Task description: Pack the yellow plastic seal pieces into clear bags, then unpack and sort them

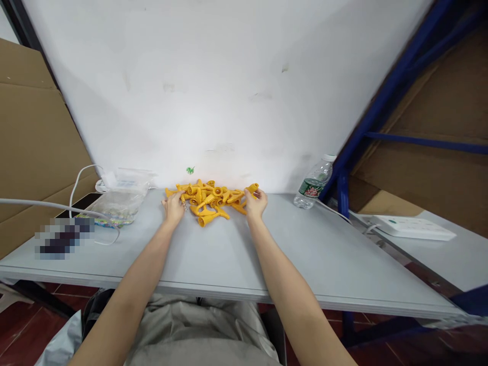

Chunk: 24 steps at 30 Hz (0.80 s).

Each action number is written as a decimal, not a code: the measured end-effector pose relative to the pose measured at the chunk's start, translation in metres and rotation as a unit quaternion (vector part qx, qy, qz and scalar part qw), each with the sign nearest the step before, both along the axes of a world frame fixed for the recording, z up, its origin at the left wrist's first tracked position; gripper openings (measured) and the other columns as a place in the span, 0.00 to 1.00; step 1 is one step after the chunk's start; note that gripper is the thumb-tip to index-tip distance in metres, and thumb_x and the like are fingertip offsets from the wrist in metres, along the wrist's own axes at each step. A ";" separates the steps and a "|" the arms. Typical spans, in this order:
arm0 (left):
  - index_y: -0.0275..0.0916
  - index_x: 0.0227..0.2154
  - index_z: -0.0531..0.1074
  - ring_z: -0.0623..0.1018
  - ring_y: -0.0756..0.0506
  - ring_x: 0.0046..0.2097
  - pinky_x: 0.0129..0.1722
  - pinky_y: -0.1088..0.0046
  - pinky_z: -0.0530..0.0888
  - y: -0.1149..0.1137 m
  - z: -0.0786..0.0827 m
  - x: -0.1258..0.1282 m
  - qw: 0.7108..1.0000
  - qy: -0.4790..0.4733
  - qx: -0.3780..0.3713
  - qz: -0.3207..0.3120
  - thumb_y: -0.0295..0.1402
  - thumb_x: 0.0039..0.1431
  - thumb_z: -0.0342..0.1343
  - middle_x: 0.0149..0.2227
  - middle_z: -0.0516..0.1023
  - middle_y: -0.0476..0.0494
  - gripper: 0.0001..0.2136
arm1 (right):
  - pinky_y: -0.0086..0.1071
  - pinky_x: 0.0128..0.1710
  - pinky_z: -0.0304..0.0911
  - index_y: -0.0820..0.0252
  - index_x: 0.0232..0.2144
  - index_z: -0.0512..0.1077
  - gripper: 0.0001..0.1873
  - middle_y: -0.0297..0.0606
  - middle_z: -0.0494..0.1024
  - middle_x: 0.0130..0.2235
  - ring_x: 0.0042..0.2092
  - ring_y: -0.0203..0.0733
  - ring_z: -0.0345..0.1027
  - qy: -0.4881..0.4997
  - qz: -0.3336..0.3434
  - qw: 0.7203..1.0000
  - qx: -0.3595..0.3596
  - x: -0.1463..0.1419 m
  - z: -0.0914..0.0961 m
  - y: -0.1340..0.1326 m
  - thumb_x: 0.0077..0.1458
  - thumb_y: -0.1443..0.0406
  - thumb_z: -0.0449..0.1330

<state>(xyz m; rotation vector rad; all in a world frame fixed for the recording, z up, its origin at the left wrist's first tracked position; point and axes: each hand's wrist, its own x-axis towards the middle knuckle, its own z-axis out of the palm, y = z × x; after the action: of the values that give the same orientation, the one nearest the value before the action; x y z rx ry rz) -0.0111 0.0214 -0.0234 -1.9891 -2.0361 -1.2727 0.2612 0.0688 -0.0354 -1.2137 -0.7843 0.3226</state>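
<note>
A heap of several yellow plastic pieces (209, 199) lies at the far middle of the grey table (236, 254), against the white wall. My left hand (174, 206) rests at the heap's left side, its fingers curled against the pieces. My right hand (256, 202) is at the heap's right side and pinches one yellow piece (252, 188) between thumb and fingers. Both forearms stretch forward over the table.
A clear plastic bag (118, 203) with small bits, a white cable (82, 175) and a dark phone lie at the left. A water bottle (314, 188) stands at the right. A white power strip (414, 227) sits on a second table. Blue rack posts and cardboard flank the scene.
</note>
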 end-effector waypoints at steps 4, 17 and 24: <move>0.44 0.55 0.69 0.74 0.36 0.54 0.51 0.53 0.66 0.002 -0.004 -0.001 1.000 -0.024 0.020 -0.002 0.21 0.51 0.48 0.51 0.75 0.38 0.27 | 0.44 0.49 0.63 0.61 0.34 0.69 0.19 0.43 0.72 0.43 0.42 0.44 0.67 -0.006 -0.047 0.999 -0.022 0.019 -0.013 0.006 0.42 0.55 0.63; 0.39 0.50 0.67 0.73 0.43 0.49 0.52 0.63 0.72 0.017 -0.014 -0.010 0.974 -0.158 0.160 -0.007 0.26 0.61 0.43 0.49 0.66 0.36 0.16 | 0.46 0.53 0.58 0.60 0.41 0.73 0.17 0.46 0.72 0.48 0.52 0.52 0.63 -0.081 -0.134 0.977 -0.147 0.058 -0.037 0.032 0.47 0.61 0.59; 0.39 0.44 0.70 0.72 0.44 0.46 0.53 0.63 0.71 0.024 -0.020 -0.013 0.965 -0.166 0.200 -0.029 0.23 0.58 0.44 0.43 0.68 0.39 0.15 | 0.41 0.50 0.62 0.67 0.37 0.74 0.16 0.49 0.76 0.44 0.44 0.48 0.69 -0.133 -0.068 0.974 -0.173 0.076 -0.036 0.067 0.46 0.62 0.61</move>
<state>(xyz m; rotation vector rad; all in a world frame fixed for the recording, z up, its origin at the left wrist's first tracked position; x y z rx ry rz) -0.0236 0.0453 -0.0431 -1.7531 -1.6529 -1.9577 0.3374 0.1355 -0.0712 -1.6557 -0.8923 0.1891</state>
